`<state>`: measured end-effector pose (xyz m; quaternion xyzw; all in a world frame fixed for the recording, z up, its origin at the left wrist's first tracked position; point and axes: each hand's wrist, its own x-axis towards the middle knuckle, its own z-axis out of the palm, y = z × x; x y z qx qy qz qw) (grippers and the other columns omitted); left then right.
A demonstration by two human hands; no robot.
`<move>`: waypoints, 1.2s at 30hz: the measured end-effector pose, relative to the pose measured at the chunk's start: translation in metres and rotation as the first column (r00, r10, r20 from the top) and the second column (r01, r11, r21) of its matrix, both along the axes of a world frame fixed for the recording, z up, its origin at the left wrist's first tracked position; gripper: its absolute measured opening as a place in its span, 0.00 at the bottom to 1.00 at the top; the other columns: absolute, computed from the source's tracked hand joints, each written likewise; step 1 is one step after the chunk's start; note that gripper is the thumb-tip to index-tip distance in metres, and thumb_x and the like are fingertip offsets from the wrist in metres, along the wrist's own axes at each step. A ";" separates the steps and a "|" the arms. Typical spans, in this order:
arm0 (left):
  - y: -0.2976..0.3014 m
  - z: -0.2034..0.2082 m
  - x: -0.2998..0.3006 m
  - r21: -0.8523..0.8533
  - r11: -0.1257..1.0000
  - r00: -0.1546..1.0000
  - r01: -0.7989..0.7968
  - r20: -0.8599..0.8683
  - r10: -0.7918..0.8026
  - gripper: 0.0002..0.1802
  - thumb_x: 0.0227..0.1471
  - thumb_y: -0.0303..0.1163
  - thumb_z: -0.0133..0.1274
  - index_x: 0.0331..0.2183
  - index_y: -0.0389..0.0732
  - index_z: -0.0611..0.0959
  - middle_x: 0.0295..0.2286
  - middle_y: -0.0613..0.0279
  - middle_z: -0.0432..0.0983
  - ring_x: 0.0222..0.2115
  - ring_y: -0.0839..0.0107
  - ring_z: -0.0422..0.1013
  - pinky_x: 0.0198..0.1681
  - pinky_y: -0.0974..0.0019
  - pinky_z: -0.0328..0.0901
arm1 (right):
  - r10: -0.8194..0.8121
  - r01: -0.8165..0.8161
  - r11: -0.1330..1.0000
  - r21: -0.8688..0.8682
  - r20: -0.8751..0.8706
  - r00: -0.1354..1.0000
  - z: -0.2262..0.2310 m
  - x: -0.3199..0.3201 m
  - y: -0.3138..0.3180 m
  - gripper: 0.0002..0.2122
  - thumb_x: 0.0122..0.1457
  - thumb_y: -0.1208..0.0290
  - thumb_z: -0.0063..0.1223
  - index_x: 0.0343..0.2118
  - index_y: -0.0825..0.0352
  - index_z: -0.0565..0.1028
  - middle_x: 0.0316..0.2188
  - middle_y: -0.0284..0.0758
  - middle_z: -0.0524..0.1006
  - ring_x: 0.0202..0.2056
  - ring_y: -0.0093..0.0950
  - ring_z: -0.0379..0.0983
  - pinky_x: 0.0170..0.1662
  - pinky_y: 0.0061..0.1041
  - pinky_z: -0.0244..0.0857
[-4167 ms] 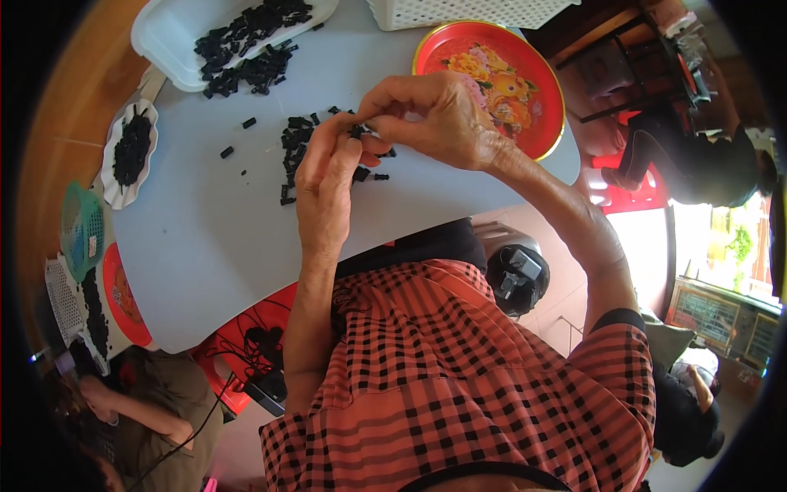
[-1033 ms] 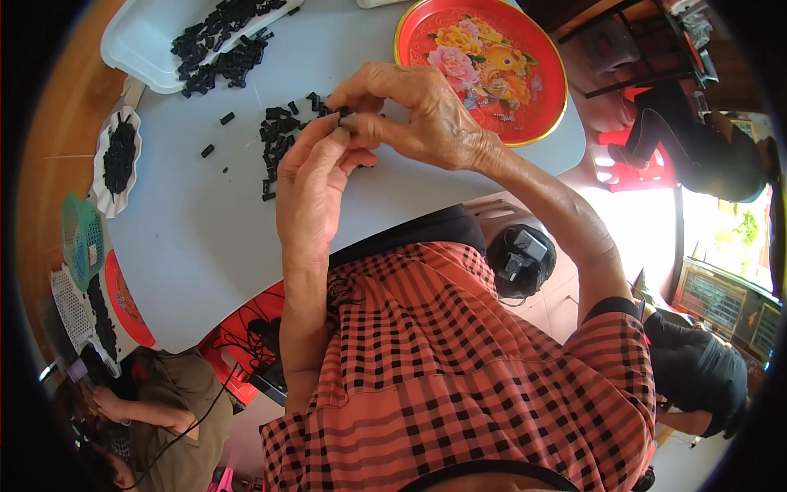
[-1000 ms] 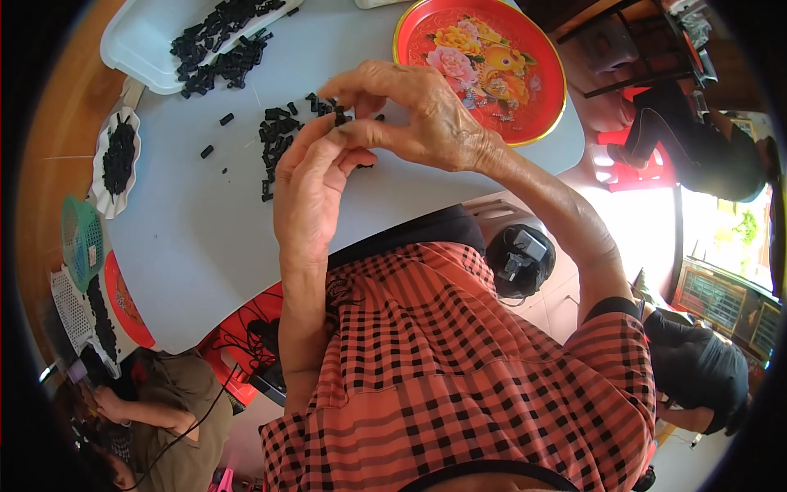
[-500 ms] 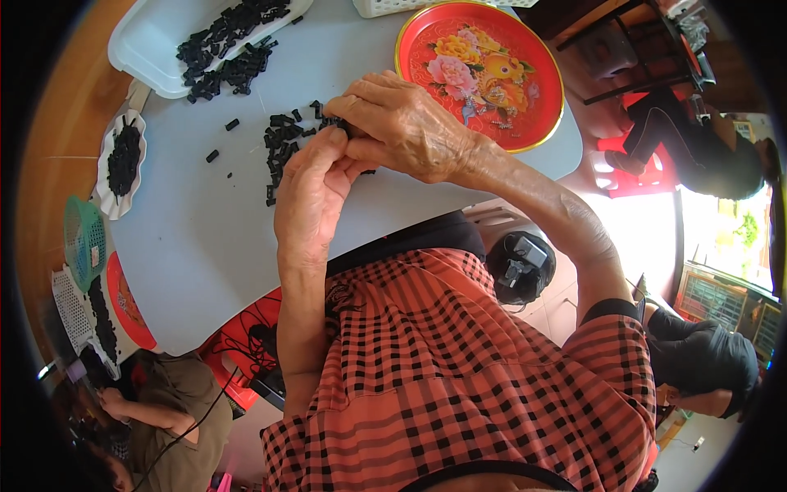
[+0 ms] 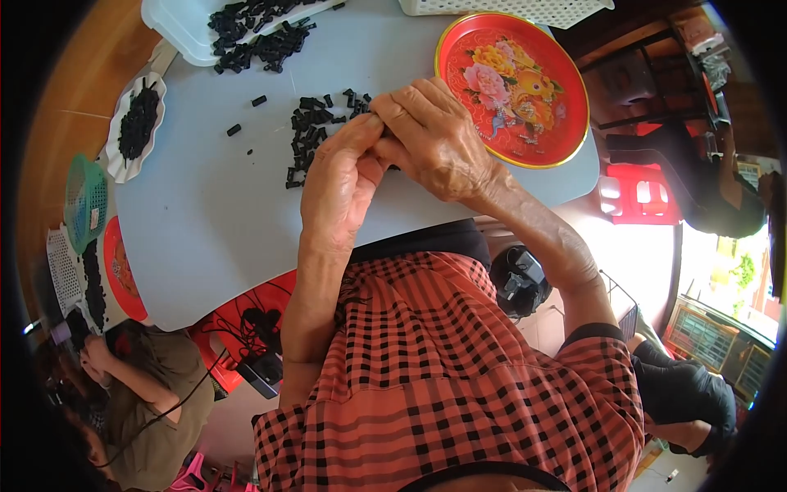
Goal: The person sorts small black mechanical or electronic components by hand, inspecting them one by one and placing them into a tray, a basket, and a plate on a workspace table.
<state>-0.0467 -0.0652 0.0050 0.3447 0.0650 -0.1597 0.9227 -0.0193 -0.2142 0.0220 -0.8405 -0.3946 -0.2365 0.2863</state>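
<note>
My left hand (image 5: 343, 176) and my right hand (image 5: 434, 135) meet over the table, thumbs and fingers pinched together at one spot. Whatever they grip there is hidden behind the fingers. Just left of and beyond them lies a loose pile of small black plastic parts (image 5: 310, 123), short and cylindrical. Two stray parts lie farther left, one of them a black piece (image 5: 234, 129). To the right of my right hand is a round red tray (image 5: 566, 135) with a gold rim and a flower pattern; small shiny metal pieces (image 5: 529, 127) are scattered on it.
At the far left, a white tray (image 5: 176, 33) stands beside a heap of black parts (image 5: 275, 45). A scalloped white dish (image 5: 123, 168) holds thin black pieces. A green basket (image 5: 86, 205) is at the left edge, a white perforated basket (image 5: 508, 10) at the back. Other people sit nearby.
The view has shifted, so the table and its things appear farther right and slightly higher. Both hands stay pinched together in much the same pose beside the pile.
</note>
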 end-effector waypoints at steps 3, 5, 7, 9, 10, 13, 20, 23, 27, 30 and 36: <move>0.002 -0.002 0.002 0.000 1.000 1.000 -0.010 0.008 0.010 0.08 0.58 0.27 0.45 0.31 0.36 0.77 0.29 0.69 0.69 0.31 0.81 0.64 0.39 0.73 0.61 | -0.004 0.004 1.000 -0.001 -0.002 1.000 -0.002 0.003 0.004 0.16 0.43 0.75 0.59 0.37 0.72 0.72 0.32 0.39 0.71 0.32 0.37 0.68 0.37 0.33 0.63; 0.004 -0.002 0.002 -0.001 1.000 1.000 -0.020 0.001 0.020 0.08 0.58 0.28 0.45 0.31 0.36 0.77 0.29 0.69 0.69 0.31 0.82 0.64 0.39 0.73 0.61 | -0.001 0.001 1.000 -0.002 -0.002 1.000 -0.003 0.004 0.005 0.16 0.43 0.75 0.59 0.37 0.72 0.72 0.32 0.39 0.71 0.32 0.37 0.68 0.37 0.33 0.63; 0.006 0.000 0.000 0.000 1.000 0.999 -0.010 0.031 0.010 0.08 0.58 0.28 0.44 0.31 0.37 0.77 0.30 0.68 0.69 0.32 0.81 0.64 0.41 0.72 0.61 | 0.023 -0.024 0.998 0.052 0.007 1.000 -0.002 0.004 0.005 0.17 0.43 0.74 0.59 0.37 0.71 0.72 0.32 0.39 0.72 0.32 0.37 0.69 0.37 0.33 0.64; 0.004 0.001 -0.001 -0.004 1.000 0.999 -0.023 0.028 0.023 0.08 0.58 0.28 0.44 0.31 0.36 0.77 0.30 0.68 0.69 0.32 0.80 0.65 0.42 0.71 0.61 | 0.049 -0.046 0.995 0.093 -0.031 0.998 -0.004 0.006 0.003 0.17 0.43 0.74 0.60 0.38 0.71 0.72 0.32 0.39 0.73 0.32 0.37 0.69 0.38 0.33 0.64; 0.004 0.002 -0.002 -0.006 0.999 0.999 -0.038 0.027 0.038 0.08 0.58 0.28 0.44 0.31 0.35 0.76 0.30 0.67 0.69 0.33 0.80 0.65 0.44 0.69 0.61 | 0.078 -0.068 0.988 0.136 -0.066 0.995 -0.006 0.006 0.002 0.18 0.43 0.73 0.60 0.39 0.71 0.72 0.32 0.39 0.73 0.32 0.37 0.69 0.39 0.33 0.64; 0.007 0.009 -0.005 0.060 0.996 0.996 0.059 0.067 -0.063 0.10 0.58 0.28 0.44 0.34 0.33 0.77 0.31 0.64 0.71 0.36 0.77 0.67 0.46 0.67 0.61 | 0.112 -0.071 0.974 0.217 -0.179 0.977 -0.010 0.002 0.000 0.19 0.43 0.73 0.61 0.41 0.70 0.73 0.32 0.39 0.74 0.33 0.37 0.70 0.40 0.32 0.65; 0.007 0.004 -0.010 0.045 0.995 0.994 0.088 0.068 -0.091 0.13 0.57 0.28 0.43 0.40 0.29 0.75 0.33 0.57 0.74 0.39 0.73 0.68 0.48 0.66 0.61 | 0.062 0.008 0.986 0.168 -0.410 0.910 0.002 -0.003 -0.003 0.19 0.43 0.74 0.62 0.42 0.67 0.74 0.35 0.40 0.75 0.35 0.36 0.72 0.40 0.32 0.67; 0.004 0.002 -0.007 -0.015 0.997 0.994 0.079 0.072 -0.077 0.13 0.58 0.28 0.43 0.40 0.29 0.75 0.34 0.59 0.73 0.38 0.73 0.68 0.48 0.67 0.61 | 0.105 -0.056 0.978 0.201 -0.242 0.965 -0.004 0.002 -0.005 0.18 0.43 0.75 0.61 0.41 0.69 0.74 0.33 0.40 0.75 0.34 0.36 0.72 0.39 0.31 0.67; 0.002 -0.002 -0.004 -0.024 0.998 0.998 0.054 0.041 -0.053 0.13 0.59 0.28 0.41 0.41 0.30 0.75 0.36 0.62 0.71 0.38 0.76 0.67 0.47 0.69 0.61 | 0.060 -0.058 0.991 0.117 -0.018 0.998 -0.006 0.004 -0.005 0.17 0.42 0.74 0.61 0.37 0.72 0.74 0.31 0.39 0.74 0.31 0.36 0.71 0.37 0.32 0.65; -0.006 0.004 -0.006 0.039 0.999 0.999 0.032 0.028 -0.033 0.14 0.59 0.28 0.40 0.42 0.30 0.74 0.37 0.64 0.70 0.39 0.78 0.66 0.47 0.70 0.61 | 0.033 -0.038 0.994 0.101 0.053 0.998 -0.010 0.001 -0.003 0.16 0.41 0.73 0.60 0.35 0.73 0.74 0.30 0.39 0.73 0.29 0.36 0.70 0.34 0.33 0.63; -0.009 0.000 -0.009 0.033 0.999 0.999 0.032 0.012 -0.032 0.15 0.60 0.31 0.40 0.43 0.31 0.74 0.39 0.64 0.70 0.39 0.78 0.66 0.46 0.71 0.61 | 0.008 -0.009 0.993 0.120 0.012 1.000 -0.015 -0.004 -0.007 0.15 0.43 0.72 0.59 0.34 0.73 0.73 0.29 0.38 0.73 0.29 0.35 0.70 0.33 0.33 0.64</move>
